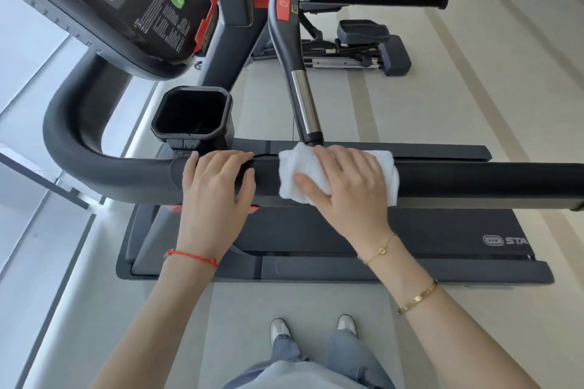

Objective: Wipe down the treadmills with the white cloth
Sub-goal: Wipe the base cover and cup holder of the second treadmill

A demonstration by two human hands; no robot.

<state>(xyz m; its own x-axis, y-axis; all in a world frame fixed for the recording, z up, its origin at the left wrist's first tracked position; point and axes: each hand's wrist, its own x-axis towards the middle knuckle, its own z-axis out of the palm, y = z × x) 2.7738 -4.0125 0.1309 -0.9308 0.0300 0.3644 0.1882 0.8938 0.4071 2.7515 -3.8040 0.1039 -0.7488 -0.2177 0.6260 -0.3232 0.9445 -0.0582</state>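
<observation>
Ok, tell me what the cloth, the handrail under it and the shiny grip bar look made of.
White cloth: soft terry-like fabric, fluffy and creased. Handrail: matte black, probably foam or rubber padding, no glare. Grip bar: polished metal by its mirror-like streaks, with a dark, likely plastic upper part.

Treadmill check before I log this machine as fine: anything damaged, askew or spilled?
Nothing stands out. The white cloth lies wrapped over the black padded handrail under the right hand; the left hand rests beside it.

Right hand [347,186] lies flat on white cloth [319,174], pressing it over the treadmill's [410,240] near handrail [474,178]. Left hand [216,186] rests on the same rail just beside the cloth, fingers draped over the top. Cup holder [192,112] sits behind the left hand.
</observation>
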